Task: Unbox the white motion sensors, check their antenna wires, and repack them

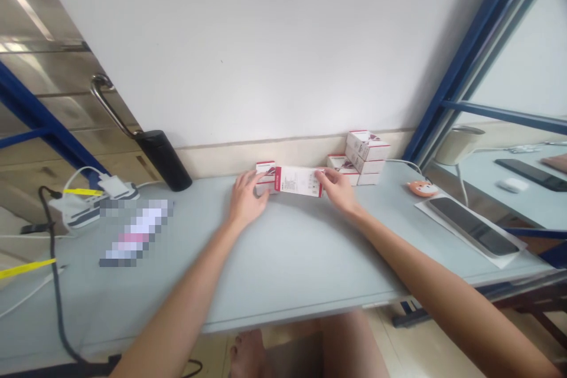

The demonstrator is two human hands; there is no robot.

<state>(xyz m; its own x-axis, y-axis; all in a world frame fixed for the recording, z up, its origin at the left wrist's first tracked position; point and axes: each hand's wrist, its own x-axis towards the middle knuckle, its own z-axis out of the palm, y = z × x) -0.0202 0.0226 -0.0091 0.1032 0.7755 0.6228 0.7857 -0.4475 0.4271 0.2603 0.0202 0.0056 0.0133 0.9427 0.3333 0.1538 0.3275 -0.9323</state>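
Note:
Near the wall, my right hand (339,189) grips the right end of a white carton with red ends (299,182), thumb and fingers closed on it. The carton's broad printed side faces me. At its left end, my left hand (248,198) is curled around small stacked white-and-red cartons (266,170), its thumb in front and fingers along their side. The held carton partly covers these stacked ones. Just right of my right hand, a stack of similar cartons (365,156) stands against the wall, with a lower group beside it partly hidden by that hand.
A black cylindrical bottle (163,159) stands at the back left. Beside it lie a power strip (101,204) with plugs and cables, and a blurred-out object (135,233). On the right are an orange animal-face item (422,189) and a dark phone-like slab (472,225) on white paper.

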